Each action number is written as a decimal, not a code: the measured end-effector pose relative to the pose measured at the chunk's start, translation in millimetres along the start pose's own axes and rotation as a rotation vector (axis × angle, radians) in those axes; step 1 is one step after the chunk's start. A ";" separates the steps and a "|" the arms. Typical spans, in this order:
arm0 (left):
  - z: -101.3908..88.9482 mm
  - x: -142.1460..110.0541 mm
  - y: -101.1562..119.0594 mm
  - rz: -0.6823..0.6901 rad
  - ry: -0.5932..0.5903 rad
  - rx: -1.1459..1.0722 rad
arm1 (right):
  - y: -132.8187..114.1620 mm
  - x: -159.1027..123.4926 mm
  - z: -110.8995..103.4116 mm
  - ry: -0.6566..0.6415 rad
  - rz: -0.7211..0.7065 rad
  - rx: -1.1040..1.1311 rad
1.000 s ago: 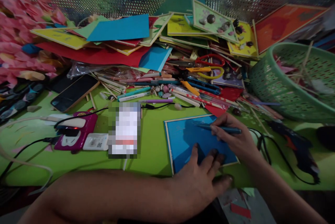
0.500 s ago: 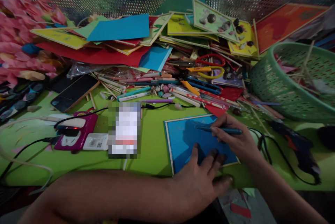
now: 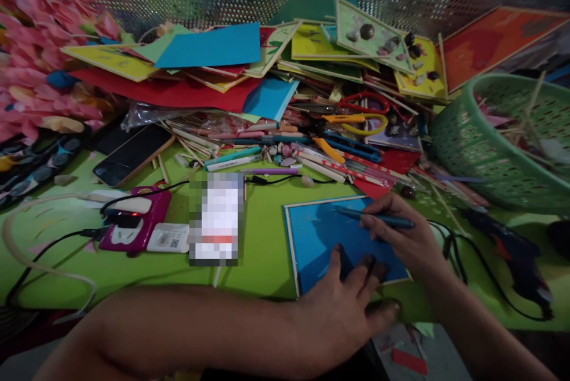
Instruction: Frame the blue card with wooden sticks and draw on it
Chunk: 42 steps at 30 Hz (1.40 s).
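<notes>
A blue card [image 3: 312, 244] edged with thin pale wooden sticks lies flat on the green table. My left hand [image 3: 342, 310] rests on its lower part, fingers spread and pressing the surface. Above and to the right, my right hand [image 3: 401, 229] is closed around a dark blue pen [image 3: 389, 221]. The pen's tip points left, over the upper middle of the card. Faint marks show near the card's top edge, too dim to make out.
Left of the card lies a phone with a blurred screen [image 3: 218, 221], beside a magenta power strip [image 3: 155, 221]. A glue gun [image 3: 512, 250] with its cord and a green basket [image 3: 485, 143] stand right. Scissors [image 3: 356, 123], pens, sticks and coloured cards pile up behind.
The whole view has shifted slightly, so things appear a little further right. My right hand still holds the pen over nearly the same spot, and my left hand stays on the card.
</notes>
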<state>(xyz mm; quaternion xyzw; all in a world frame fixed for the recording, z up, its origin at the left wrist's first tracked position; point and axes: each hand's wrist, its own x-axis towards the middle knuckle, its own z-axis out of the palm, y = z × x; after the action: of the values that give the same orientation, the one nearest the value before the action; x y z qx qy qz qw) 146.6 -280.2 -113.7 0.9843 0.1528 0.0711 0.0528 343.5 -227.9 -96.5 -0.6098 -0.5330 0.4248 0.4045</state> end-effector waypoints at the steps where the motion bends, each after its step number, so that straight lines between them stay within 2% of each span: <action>1: 0.5 -0.1 0.2 -0.003 0.007 0.002 | 0.3 0.1 0.0 -0.002 -0.004 -0.006; 10: 8.1 -1.2 2.9 -0.023 0.077 0.016 | 2.8 2.0 -0.7 -0.020 -0.011 -0.050; 31: 2.2 -0.9 0.4 -0.011 0.054 0.016 | 0.3 1.2 -2.4 -0.064 -0.025 -0.079; 42: 6.4 -1.3 1.4 -0.021 0.078 0.009 | -0.4 0.1 -3.3 -0.009 -0.025 -0.059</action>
<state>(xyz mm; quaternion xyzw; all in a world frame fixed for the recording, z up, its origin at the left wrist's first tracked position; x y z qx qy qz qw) 146.8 -282.5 -120.0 0.9794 0.1652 0.1079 0.0429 346.5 -227.9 -95.0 -0.6129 -0.5548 0.4065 0.3891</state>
